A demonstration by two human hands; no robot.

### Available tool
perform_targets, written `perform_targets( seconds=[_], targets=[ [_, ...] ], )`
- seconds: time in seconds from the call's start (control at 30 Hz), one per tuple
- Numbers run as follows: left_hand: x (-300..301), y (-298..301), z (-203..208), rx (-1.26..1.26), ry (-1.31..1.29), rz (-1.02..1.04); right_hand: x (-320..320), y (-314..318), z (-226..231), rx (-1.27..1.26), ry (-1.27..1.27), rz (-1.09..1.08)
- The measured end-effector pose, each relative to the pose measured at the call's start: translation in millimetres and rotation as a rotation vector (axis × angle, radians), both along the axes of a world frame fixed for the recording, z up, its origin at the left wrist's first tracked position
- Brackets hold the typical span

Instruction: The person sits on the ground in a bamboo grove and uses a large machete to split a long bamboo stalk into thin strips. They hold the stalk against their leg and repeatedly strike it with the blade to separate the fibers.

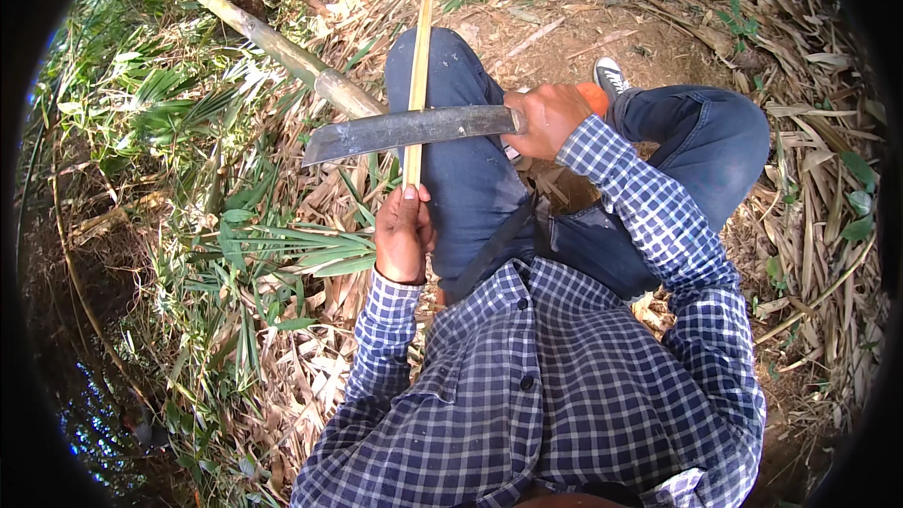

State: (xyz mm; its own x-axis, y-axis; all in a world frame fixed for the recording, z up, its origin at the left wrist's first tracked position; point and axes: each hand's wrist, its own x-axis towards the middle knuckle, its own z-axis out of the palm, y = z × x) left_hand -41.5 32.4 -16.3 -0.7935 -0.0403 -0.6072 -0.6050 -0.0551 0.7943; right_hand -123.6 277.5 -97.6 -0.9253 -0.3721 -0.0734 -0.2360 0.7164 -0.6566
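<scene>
My left hand (403, 237) pinches the near end of a thin, pale yellow bamboo strip (419, 56), thumb on top. The strip runs away from me along my left thigh and past the bent knee. My right hand (547, 120) is wrapped round the orange handle (593, 97) of a machete. Its long dark blade (404, 132) points left and lies across the strip, a little beyond my left fingers. Whether the edge is pressed into the strip I cannot tell.
A thick bamboo pole (282, 58) slants from the far left toward my left knee. Dry leaves (818, 226) cover the ground, with green leafy stems (292, 249) at the left. My right leg (724, 136) is folded, its sneaker (611, 75) beyond the machete handle.
</scene>
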Motion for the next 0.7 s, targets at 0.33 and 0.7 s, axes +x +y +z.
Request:
perform_targets(
  seconds=[0.33, 0.7],
  targets=[
    [12, 7, 5, 0.002, -0.017, 0.037, 4, -7, 1, -0.022, -0.015, -0.059],
    [24, 3, 13, 0.001, -0.039, 0.003, -9, 4, 1, -0.026, -0.113, -0.162]
  ],
)
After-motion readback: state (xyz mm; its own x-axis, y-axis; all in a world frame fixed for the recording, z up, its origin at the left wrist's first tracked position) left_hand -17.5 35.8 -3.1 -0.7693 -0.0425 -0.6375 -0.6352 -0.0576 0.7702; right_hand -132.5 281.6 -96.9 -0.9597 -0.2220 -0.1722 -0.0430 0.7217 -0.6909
